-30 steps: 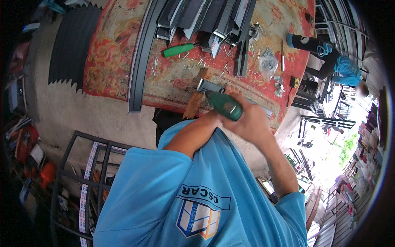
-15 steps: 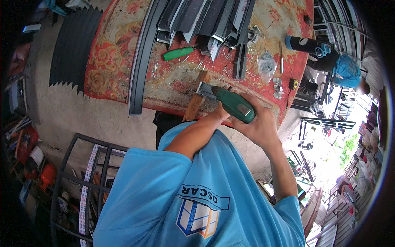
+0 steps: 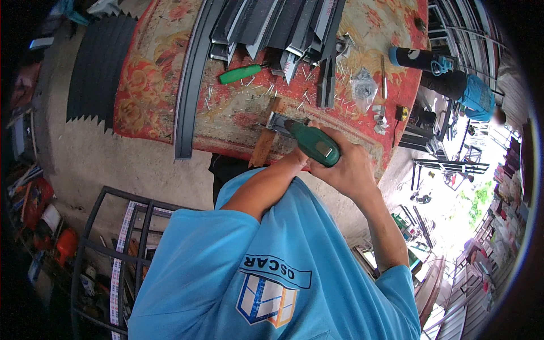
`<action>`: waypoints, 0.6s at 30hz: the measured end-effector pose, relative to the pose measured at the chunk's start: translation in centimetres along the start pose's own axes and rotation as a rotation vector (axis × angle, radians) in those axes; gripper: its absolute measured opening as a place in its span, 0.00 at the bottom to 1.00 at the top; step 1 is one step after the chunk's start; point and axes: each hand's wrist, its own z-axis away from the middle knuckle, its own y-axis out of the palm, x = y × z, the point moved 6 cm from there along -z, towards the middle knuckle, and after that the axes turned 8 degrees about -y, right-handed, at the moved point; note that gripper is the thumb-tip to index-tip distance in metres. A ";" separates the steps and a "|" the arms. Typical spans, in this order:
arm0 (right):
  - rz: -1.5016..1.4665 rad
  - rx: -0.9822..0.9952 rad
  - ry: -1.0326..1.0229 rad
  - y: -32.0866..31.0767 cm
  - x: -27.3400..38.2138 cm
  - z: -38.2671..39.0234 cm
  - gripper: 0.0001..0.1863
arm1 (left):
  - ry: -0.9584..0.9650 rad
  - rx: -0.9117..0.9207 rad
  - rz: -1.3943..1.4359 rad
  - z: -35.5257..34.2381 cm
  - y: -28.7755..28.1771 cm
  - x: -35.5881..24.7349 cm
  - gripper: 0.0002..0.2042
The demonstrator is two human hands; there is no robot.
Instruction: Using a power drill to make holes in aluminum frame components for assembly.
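Note:
My right hand (image 3: 351, 167) grips a green power drill (image 3: 314, 146), its tip against or very close to a short grey metal piece (image 3: 279, 122) that lies across a narrow wooden strip (image 3: 263, 147). My left hand (image 3: 297, 158) is mostly behind the drill and right hand, near that metal piece; what its fingers do is hidden. All of this is at the front edge of a table covered by a worn red floral mat (image 3: 144, 102).
Dark metal profiles (image 3: 272, 28), one long bar (image 3: 187, 119), a green-handled tool (image 3: 241, 73), scattered screws, a plastic bag (image 3: 364, 88), a tape measure (image 3: 402, 113) and a dark bottle (image 3: 416, 56) lie on the table. A co-worker (image 3: 476, 96) bends at the right. A metal frame (image 3: 102, 243) stands lower left.
The drill and my right hand shifted slightly rightward, then a little back to the left. The co-worker at the right has moved slightly.

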 end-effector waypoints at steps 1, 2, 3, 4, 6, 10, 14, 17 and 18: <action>0.009 0.006 0.012 0.0 0.0 0.0 0.34 | 0.041 0.005 0.028 0.0 -0.1 0.0 0.31; 0.009 0.004 0.015 0.0 -0.2 0.1 0.34 | 0.080 0.009 0.057 0.1 -0.2 -0.1 0.30; 0.008 0.002 0.014 0.1 -0.4 0.1 0.35 | 0.076 0.010 0.058 0.1 -0.3 0.1 0.30; 0.006 0.002 0.011 0.2 -0.5 0.1 0.35 | 0.074 -0.036 0.053 0.3 -1.0 0.5 0.29; 0.025 0.023 0.064 -0.1 -0.4 0.1 0.36 | 0.064 -0.081 0.049 0.4 -2.2 1.2 0.28; 0.089 0.085 0.111 0.2 0.5 -0.1 0.35 | 0.096 -0.136 -0.263 0.4 -10.3 4.8 0.23; 0.098 0.061 0.096 0.6 0.2 0.3 0.35 | 0.078 -0.159 -0.346 -0.4 -9.7 5.7 0.21; 0.163 0.069 0.076 1.2 0.7 0.4 0.37 | 0.077 -0.184 -0.355 0.9 -8.5 5.2 0.20; 0.197 0.076 0.055 1.5 0.8 0.4 0.37 | 0.077 -0.192 -0.358 0.8 -8.2 4.8 0.20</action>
